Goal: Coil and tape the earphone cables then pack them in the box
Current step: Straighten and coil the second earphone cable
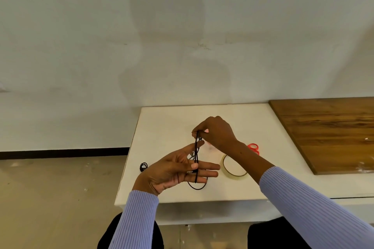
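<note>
We see both hands raised over a white table [166,123], working a black earphone cable [196,159] between them. Our left hand [176,170] is spread palm-up with its fingers straight and pointing right, and the cable is looped around those fingers, the thumb pressing down on the strands where a small plug end shows. A slack loop of the same cable hangs below the fingers, close to the tabletop. Our right hand [216,131] is above and behind the left, fingers curled, pinching the top of the cable loops between thumb and fingertips so the strands run taut down to the left hand. On the table, a second black earphone bundle [143,167] lies already coiled near the left edge, a roll of clear tape [234,170] lies flat just right of the left fingertips, and red-handled scissors [254,148] show partly behind the right wrist. A brown wooden board [327,131] covers the table's right side
</note>
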